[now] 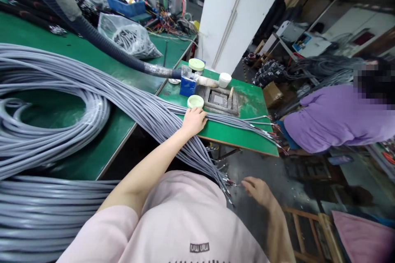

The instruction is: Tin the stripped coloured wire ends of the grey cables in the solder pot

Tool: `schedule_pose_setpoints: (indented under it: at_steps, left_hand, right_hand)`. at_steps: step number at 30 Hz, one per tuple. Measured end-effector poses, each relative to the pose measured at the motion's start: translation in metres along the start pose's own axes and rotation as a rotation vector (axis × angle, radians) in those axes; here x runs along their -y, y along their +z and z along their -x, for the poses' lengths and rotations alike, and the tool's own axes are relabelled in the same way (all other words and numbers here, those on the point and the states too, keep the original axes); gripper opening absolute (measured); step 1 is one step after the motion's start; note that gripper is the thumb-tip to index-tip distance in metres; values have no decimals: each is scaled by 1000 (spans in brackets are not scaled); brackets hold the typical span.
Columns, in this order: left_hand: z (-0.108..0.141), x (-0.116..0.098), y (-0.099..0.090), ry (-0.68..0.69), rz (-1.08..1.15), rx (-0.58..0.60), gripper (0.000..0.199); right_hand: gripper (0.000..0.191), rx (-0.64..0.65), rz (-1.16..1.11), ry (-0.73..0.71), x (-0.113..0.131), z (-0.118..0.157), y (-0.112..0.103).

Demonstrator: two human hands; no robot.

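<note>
My left hand lies over a bunch of grey cables on the small green table, its fingers curled round them. The stripped ends of this bunch, with red and dark wires showing, reach the table's right edge. A second bunch of grey cables hangs down past the table's front edge, close to my body. Its stripped ends are near my right hand. The fingers of that hand are bent and drawn together; anything between them is too small to make out.
Large grey cable coils cover the left bench. A flexible hose runs to a blue box beside a square metal pot. A pale round tub stands by my left hand. A person in purple is at the right, near a wooden stool.
</note>
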State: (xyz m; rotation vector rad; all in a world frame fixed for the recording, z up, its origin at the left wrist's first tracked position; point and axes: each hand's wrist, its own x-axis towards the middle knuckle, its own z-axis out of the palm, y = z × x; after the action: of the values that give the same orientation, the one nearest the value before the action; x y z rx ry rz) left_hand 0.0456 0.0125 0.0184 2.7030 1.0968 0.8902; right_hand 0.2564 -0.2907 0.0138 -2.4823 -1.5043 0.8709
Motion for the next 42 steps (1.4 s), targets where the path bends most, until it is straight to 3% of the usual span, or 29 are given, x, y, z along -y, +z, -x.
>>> schedule_pose_setpoints:
  at_steps: [9, 17, 20, 24, 27, 31, 33, 35, 37, 40, 42]
  left_hand:
    - [-18, -6, 17, -30, -20, 31, 24]
    - [-21, -4, 17, -15, 14, -3, 22]
    - [-19, -3, 13, -17, 88, -101, 23]
    - [-12, -3, 4, -27, 268, -238, 22]
    - [2, -6, -4, -28, 371, -296, 21]
    - [30, -9, -14, 42, 422, -293, 17]
    - [43, -9, -17, 40, 433, -255, 15]
    - [51, -10, -21, 40, 472, -170, 14]
    - [55, -14, -26, 7, 578, -85, 15]
    - [53, -25, -34, -149, 852, -78, 20]
    - [50, -33, -37, -247, 1015, -47, 23]
  right_hand:
    - [34, 40, -35, -133, 26, -2, 22]
    - [33, 84, -99, -155, 36, -9, 30]
    - [32, 109, -238, -201, 48, -15, 30]
    - [36, 130, -658, -248, 74, -36, 26]
    - [47, -37, -1027, -309, 93, -60, 7]
    - [46, -411, -1381, -421, 110, -81, -39]
    - [39, -642, -1429, -489, 116, -82, -60]
    - [32, -741, -1354, -513, 124, -80, -71]
    - [30, -599, -1183, -473, 131, -77, -70]
    - [33, -186, -894, -414, 142, -77, -52]
    - [36, 4, -783, -423, 148, -78, -36]
